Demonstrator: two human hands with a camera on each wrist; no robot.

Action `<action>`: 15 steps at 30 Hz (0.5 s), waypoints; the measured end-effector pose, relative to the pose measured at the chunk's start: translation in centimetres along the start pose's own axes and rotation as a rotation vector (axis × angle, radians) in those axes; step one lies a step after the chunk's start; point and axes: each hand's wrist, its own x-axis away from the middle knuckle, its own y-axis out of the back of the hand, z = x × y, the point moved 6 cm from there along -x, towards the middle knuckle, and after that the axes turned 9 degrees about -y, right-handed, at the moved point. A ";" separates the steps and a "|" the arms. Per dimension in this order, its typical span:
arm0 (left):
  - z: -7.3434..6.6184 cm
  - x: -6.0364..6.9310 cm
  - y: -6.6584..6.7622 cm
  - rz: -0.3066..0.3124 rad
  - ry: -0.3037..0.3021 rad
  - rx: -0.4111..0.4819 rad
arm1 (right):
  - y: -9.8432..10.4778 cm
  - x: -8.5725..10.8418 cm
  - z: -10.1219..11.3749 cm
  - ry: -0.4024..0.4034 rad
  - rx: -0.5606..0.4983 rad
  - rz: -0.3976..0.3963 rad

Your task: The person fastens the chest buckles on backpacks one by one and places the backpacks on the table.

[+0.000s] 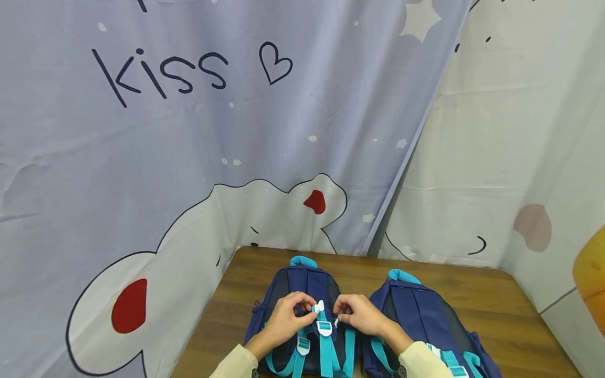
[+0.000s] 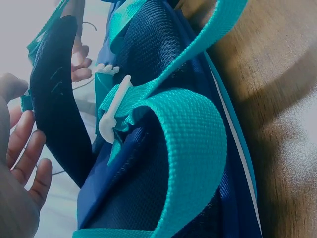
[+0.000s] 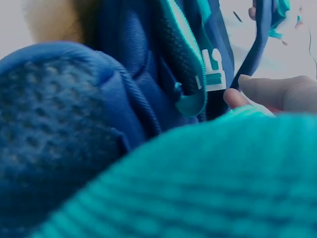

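A navy backpack (image 1: pixel 276 296) with teal webbing straps lies on the table with its strap side up. In the head view my left hand (image 1: pixel 285 317) pinches a white buckle (image 1: pixel 319 305) on teal webbing at a dark shoulder strap. That padded shoulder strap (image 2: pixel 57 99) stands raised in the left wrist view, beside the left hand's (image 2: pixel 25 153) fingers. My right hand (image 1: pixel 363 315) is across the strap, thumb and forefinger pinched at another white buckle (image 3: pixel 214 74). The right hand's (image 3: pixel 282 91) exact contact with it is partly hidden.
A second navy backpack (image 1: pixel 425 315) with teal straps lies to the right, partly under the right forearm. Both bags lie on a wooden table (image 1: pixel 477 294). White strap adjusters (image 1: pixel 303 345) sit on the lower webbing. A printed curtain (image 1: pixel 264 131) hangs behind the table.
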 end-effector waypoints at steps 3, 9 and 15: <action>0.1 0.2 -0.1 0.017 0.000 -0.006 | 0.0 -0.2 0.1 -0.012 -0.011 -0.005; 0.4 0.8 0.1 0.027 -0.025 -0.017 | -0.1 -0.3 0.0 -0.025 -0.027 -0.009; 1.1 1.3 1.0 -0.014 0.009 -0.069 | -0.2 -0.2 -0.4 -0.023 -0.024 -0.034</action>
